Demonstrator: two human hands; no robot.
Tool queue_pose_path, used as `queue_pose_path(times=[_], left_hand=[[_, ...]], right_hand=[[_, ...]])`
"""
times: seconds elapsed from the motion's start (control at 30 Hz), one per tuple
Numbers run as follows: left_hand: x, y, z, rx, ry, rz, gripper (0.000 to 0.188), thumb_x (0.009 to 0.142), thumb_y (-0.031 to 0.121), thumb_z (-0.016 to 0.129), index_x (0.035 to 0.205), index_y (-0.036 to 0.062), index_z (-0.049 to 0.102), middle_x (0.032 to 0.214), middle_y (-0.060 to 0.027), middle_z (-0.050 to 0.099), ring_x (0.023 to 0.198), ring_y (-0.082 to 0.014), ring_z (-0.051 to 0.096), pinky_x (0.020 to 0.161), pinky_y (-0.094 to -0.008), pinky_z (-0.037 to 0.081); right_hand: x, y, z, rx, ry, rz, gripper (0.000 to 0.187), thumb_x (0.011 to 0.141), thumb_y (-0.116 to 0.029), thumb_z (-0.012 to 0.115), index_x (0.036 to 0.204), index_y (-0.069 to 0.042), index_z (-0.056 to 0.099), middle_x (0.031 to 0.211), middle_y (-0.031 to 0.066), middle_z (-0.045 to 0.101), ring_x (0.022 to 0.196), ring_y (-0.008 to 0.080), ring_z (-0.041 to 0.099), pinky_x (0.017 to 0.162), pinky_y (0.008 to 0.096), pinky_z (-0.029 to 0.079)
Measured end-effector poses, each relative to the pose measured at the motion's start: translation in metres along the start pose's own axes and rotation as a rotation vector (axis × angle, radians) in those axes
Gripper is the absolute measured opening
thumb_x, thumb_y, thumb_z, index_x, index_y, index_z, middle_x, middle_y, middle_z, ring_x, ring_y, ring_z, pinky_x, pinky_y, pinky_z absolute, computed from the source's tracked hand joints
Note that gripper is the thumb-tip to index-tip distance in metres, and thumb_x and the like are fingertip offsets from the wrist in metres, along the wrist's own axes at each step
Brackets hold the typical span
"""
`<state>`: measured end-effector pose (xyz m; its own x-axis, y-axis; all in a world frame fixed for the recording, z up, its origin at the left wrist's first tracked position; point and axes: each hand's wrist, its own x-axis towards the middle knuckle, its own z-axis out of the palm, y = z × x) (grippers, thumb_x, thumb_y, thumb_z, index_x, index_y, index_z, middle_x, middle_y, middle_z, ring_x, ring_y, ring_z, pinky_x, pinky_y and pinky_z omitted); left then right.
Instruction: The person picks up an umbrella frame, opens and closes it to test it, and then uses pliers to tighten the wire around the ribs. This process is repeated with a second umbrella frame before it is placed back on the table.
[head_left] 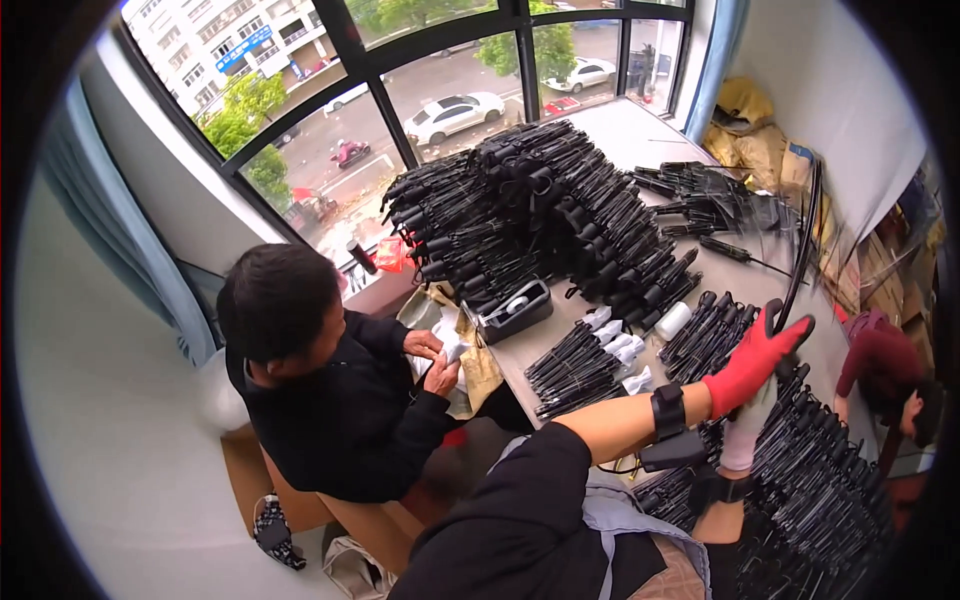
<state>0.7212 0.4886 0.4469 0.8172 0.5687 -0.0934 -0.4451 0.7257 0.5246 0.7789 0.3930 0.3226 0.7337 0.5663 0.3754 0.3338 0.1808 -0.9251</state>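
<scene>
Big window [379, 95] behind a table [625, 132] loaded with black bundles [545, 205]. Red-gloved left hand [752, 362] overlaps the pale-gloved right hand [750, 418], long black rods [803, 235] poking up right beside them over the table; can't tell if either grip's pinching them.

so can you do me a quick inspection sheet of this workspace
surface: pale table, largely covered by stacks
job's things: piled black rod-like items; a long black strip rises near the gloved hands
clutter: tape dispenser, white cylinder, white wrappings
hands: red-gloved left hand overlaps pale-gloved right hand; grip unclear
cables: nothing seen for certain
surroundings: large window beyond the table; co-worker at left holding white material; person in dark red at right
</scene>
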Motion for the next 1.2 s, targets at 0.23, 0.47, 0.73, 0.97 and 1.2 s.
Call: queue_pose_path(times=[0.23, 0.47, 0.73, 0.97, 1.2], left_hand=[[0.006, 0.001, 0.002, 0.574, 0.034, 0.303, 0.031, 0.091, 0.033, 0.065, 0.096, 0.0034, 0.056, 0.079, -0.0033, 0.059, 0.065, -0.0091, 0.052, 0.062, -0.0248, 0.045], [-0.015, 0.015, -0.058, 0.841, -0.209, 0.314, 0.023, 0.091, 0.023, 0.066, 0.095, 0.0012, 0.058, 0.098, -0.0058, 0.061, 0.096, -0.0123, 0.056, 0.077, -0.0291, 0.048], [0.094, 0.146, -0.042, -0.142, -0.258, 0.039, 0.066, 0.092, 0.062, 0.046, 0.121, 0.0037, 0.057, 0.083, -0.0091, 0.056, 0.074, -0.0261, 0.056, 0.074, -0.0459, 0.050], [0.148, 0.113, -0.069, -0.019, -0.335, 0.086, 0.056, 0.093, 0.051, 0.054, 0.126, 0.0055, 0.055, 0.077, -0.0043, 0.058, 0.069, -0.0179, 0.059, 0.066, -0.0341, 0.051], [0.023, 0.015, 0.002, 0.155, -0.162, -0.048, 0.045, 0.096, 0.041, 0.056, 0.125, 0.0072, 0.053, 0.062, 0.0019, 0.045, 0.059, -0.0122, 0.050, 0.056, -0.0298, 0.047]], right_hand=[[0.020, -0.001, -0.010, -0.183, -0.141, -0.053, 0.035, 0.102, -0.022, 0.043, 0.126, 0.003, 0.047, 0.121, 0.0124, 0.053, 0.106, 0.0223, 0.054, 0.092, 0.0357, 0.043], [-0.023, -0.077, -0.009, 0.136, -0.112, 0.227, 0.025, 0.100, -0.021, 0.048, 0.103, 0.003, 0.056, 0.076, 0.0059, 0.056, 0.063, 0.0122, 0.053, 0.058, 0.0242, 0.043], [-0.154, -0.068, -0.101, 0.470, -0.235, 0.483, 0.047, 0.097, -0.042, 0.053, 0.102, 0.004, 0.056, 0.065, 0.0057, 0.053, 0.046, 0.0114, 0.047, 0.042, 0.0248, 0.039], [-0.158, -0.081, -0.082, 0.330, 0.020, 0.554, 0.040, 0.101, -0.032, 0.047, 0.110, 0.005, 0.056, 0.064, 0.0069, 0.053, 0.046, 0.0141, 0.048, 0.043, 0.0275, 0.041], [-0.037, -0.087, -0.015, -0.623, 0.160, -0.170, 0.045, 0.106, -0.028, 0.026, 0.115, 0.004, 0.057, 0.066, 0.0052, 0.054, 0.054, 0.0123, 0.051, 0.056, 0.0253, 0.043]])
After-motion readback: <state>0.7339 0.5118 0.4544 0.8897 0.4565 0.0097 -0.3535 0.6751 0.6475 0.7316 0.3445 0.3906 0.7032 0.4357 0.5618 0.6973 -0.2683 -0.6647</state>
